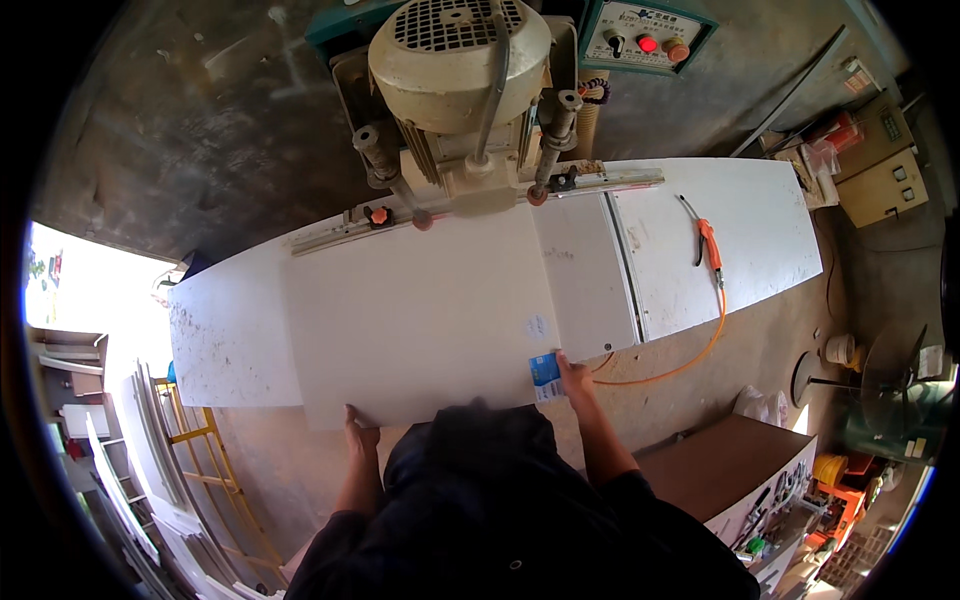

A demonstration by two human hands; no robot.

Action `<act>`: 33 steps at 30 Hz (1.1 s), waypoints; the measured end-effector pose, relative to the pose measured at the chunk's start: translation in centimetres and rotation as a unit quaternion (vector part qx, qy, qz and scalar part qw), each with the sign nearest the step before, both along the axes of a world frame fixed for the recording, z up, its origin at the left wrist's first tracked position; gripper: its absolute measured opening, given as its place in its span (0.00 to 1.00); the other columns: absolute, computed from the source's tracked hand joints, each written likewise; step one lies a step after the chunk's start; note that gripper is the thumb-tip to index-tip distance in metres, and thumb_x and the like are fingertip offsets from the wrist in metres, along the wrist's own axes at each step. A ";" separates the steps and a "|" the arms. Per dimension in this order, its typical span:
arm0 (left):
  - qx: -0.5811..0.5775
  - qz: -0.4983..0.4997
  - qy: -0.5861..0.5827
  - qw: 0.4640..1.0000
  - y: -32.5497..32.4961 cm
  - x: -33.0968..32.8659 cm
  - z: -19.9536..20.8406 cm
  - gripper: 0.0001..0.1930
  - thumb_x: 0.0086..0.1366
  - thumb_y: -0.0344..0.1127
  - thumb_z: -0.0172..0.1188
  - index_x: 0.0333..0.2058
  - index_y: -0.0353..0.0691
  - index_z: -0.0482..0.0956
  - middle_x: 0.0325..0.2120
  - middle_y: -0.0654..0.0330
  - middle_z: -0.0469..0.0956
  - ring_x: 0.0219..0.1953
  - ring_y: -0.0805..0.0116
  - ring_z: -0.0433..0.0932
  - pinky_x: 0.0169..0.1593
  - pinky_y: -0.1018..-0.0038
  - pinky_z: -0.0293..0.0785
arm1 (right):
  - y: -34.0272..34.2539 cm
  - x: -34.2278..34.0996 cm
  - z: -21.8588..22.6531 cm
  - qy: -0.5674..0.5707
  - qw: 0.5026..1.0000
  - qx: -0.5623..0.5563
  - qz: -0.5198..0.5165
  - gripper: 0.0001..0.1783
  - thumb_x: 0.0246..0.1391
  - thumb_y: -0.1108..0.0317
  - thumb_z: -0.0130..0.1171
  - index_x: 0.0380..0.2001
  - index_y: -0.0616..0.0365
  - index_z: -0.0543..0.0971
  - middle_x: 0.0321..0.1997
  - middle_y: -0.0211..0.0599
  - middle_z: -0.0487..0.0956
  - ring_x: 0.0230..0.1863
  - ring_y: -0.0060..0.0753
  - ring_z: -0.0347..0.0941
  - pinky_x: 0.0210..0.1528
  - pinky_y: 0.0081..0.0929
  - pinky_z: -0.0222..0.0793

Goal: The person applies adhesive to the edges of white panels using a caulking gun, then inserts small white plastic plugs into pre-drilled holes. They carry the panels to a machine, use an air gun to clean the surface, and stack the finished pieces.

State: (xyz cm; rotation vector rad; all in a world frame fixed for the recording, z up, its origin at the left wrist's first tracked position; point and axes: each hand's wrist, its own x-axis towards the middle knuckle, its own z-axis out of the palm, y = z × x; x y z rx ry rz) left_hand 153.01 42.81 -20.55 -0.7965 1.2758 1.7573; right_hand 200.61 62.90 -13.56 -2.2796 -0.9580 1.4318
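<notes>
A large white panel (420, 310) lies flat on the white worktable (770, 230), under the front of a machine with a cream motor housing (458, 85), its near edge just in front of the person's body. The left hand (362, 432) grips that edge at the near left corner, thumb on top, the other fingers mostly hidden. The right hand (576, 382) is closed on the near right corner, also with its thumb side uppermost.

Beside the right hand, at that same corner, is a blue-and-white label (545, 375) — rectangular, with small print across it; whether it is stuck down or loose, I cannot tell. Just beyond it on the panel sits a smaller pale label (537, 327) with grey print, too fine to read. The grey plate (590, 270) right of the panel carries a faint dark marking, also illegible.

Above, a green-framed control box (650, 35) bears light lettering over a black selector knob (614, 43), a glowing red lamp (648, 44) and an orange-red button (677, 50). To the right an orange air gun (709, 245) lies on the worktable — its orange hose (718, 335) looping down over the near edge.
</notes>
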 end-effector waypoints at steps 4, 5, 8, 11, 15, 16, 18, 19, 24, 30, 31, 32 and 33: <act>0.002 -0.004 -0.001 1.000 -0.6 -0.2 -0.2 0.25 0.69 0.48 0.60 0.57 0.39 0.70 0.56 0.61 0.72 0.59 0.62 0.69 0.66 0.65 0.62 | 0.8 -0.2 3.2 0.026 0.998 -0.047 0.014 0.42 0.54 0.33 0.56 0.40 0.72 0.82 0.38 0.55 0.83 0.41 0.45 0.81 0.42 0.38 0.74; 0.008 -0.006 0.000 1.000 -0.7 -0.3 -0.4 0.24 0.69 0.48 0.60 0.57 0.39 0.70 0.55 0.61 0.72 0.59 0.63 0.69 0.66 0.65 0.63 | 0.6 -0.2 3.1 0.034 0.998 -0.044 0.022 0.46 0.54 0.30 0.53 0.41 0.74 0.82 0.40 0.60 0.83 0.45 0.50 0.81 0.46 0.40 0.73; 0.013 -0.004 -0.016 1.000 -0.8 -0.5 -0.6 0.23 0.69 0.48 0.59 0.55 0.39 0.71 0.55 0.61 0.73 0.58 0.63 0.70 0.66 0.66 0.63 | 0.0 0.3 0.6 0.022 1.000 -0.005 0.011 0.46 0.54 0.30 0.54 0.40 0.74 0.82 0.39 0.59 0.83 0.44 0.46 0.81 0.46 0.39 0.73; 0.028 -0.003 -0.014 1.000 0.0 -0.4 -0.6 0.23 0.70 0.48 0.59 0.56 0.39 0.71 0.55 0.61 0.73 0.59 0.63 0.69 0.66 0.65 0.62 | -0.9 1.5 -5.0 -0.037 0.999 0.027 0.022 0.41 0.55 0.33 0.56 0.34 0.71 0.83 0.29 0.49 0.83 0.32 0.40 0.81 0.39 0.38 0.75; 0.015 0.005 -0.004 1.000 0.4 0.3 0.3 0.23 0.70 0.47 0.58 0.56 0.39 0.70 0.57 0.60 0.72 0.60 0.62 0.67 0.68 0.63 0.59 | -0.3 0.9 -4.0 -0.018 0.999 -0.001 0.031 0.45 0.55 0.29 0.50 0.33 0.70 0.84 0.31 0.55 0.83 0.36 0.44 0.81 0.43 0.40 0.73; 0.014 0.007 -0.016 1.000 0.5 0.2 0.4 0.23 0.70 0.47 0.58 0.57 0.38 0.70 0.57 0.60 0.71 0.61 0.61 0.67 0.68 0.63 0.59 | -0.2 1.2 -4.4 -0.016 0.999 -0.010 0.034 0.45 0.55 0.28 0.49 0.33 0.70 0.84 0.31 0.56 0.83 0.37 0.45 0.81 0.43 0.40 0.73; 0.017 0.006 -0.024 1.000 0.2 0.3 0.4 0.24 0.70 0.47 0.58 0.57 0.38 0.70 0.58 0.59 0.71 0.62 0.60 0.67 0.69 0.62 0.59 | -0.6 1.4 -4.7 -0.027 0.999 -0.014 0.039 0.46 0.55 0.28 0.49 0.33 0.70 0.84 0.32 0.57 0.83 0.38 0.46 0.81 0.43 0.42 0.72; 0.020 0.003 -0.019 1.000 0.1 0.2 0.4 0.24 0.70 0.47 0.58 0.57 0.38 0.70 0.58 0.59 0.70 0.62 0.59 0.66 0.69 0.61 0.59 | -0.6 1.3 -4.7 -0.041 0.998 -0.008 0.041 0.46 0.55 0.28 0.48 0.33 0.70 0.84 0.32 0.58 0.82 0.38 0.47 0.81 0.44 0.43 0.71; 0.014 0.017 -0.004 1.000 0.2 0.5 0.1 0.23 0.70 0.46 0.57 0.58 0.39 0.70 0.59 0.58 0.70 0.62 0.59 0.67 0.68 0.62 0.61 | -0.6 2.0 -6.0 -0.033 0.998 -0.033 0.048 0.50 0.54 0.26 0.51 0.44 0.74 0.80 0.42 0.56 0.82 0.44 0.43 0.81 0.45 0.37 0.74; 0.002 0.004 -0.007 1.000 -0.3 -0.1 -1.0 0.23 0.71 0.47 0.57 0.58 0.41 0.70 0.58 0.60 0.72 0.61 0.61 0.68 0.66 0.63 0.63 | -0.4 2.3 -6.2 -0.015 0.998 -0.042 0.053 0.51 0.55 0.26 0.50 0.46 0.75 0.79 0.43 0.56 0.82 0.44 0.43 0.81 0.44 0.36 0.75; 0.000 0.008 -0.007 1.000 -0.1 0.1 -0.7 0.22 0.71 0.47 0.57 0.58 0.41 0.70 0.57 0.60 0.72 0.61 0.61 0.68 0.66 0.63 0.63 | -0.4 2.3 -6.1 -0.012 0.998 -0.041 0.048 0.51 0.55 0.26 0.50 0.46 0.75 0.79 0.43 0.56 0.82 0.44 0.43 0.81 0.44 0.36 0.75; -0.001 0.011 -0.007 1.000 0.2 0.4 -0.4 0.22 0.71 0.47 0.57 0.58 0.41 0.70 0.57 0.60 0.72 0.61 0.61 0.68 0.66 0.64 0.63 | -0.4 2.3 -6.1 -0.009 0.998 -0.040 0.042 0.51 0.55 0.26 0.49 0.47 0.75 0.79 0.43 0.56 0.82 0.44 0.43 0.81 0.44 0.36 0.75; -0.001 0.010 -0.007 1.000 0.1 0.3 -0.5 0.22 0.71 0.47 0.57 0.58 0.42 0.70 0.57 0.60 0.72 0.61 0.61 0.68 0.66 0.64 0.63 | -0.5 2.3 -6.4 -0.016 0.998 -0.038 0.045 0.51 0.55 0.26 0.49 0.47 0.75 0.79 0.43 0.56 0.82 0.44 0.43 0.81 0.44 0.36 0.75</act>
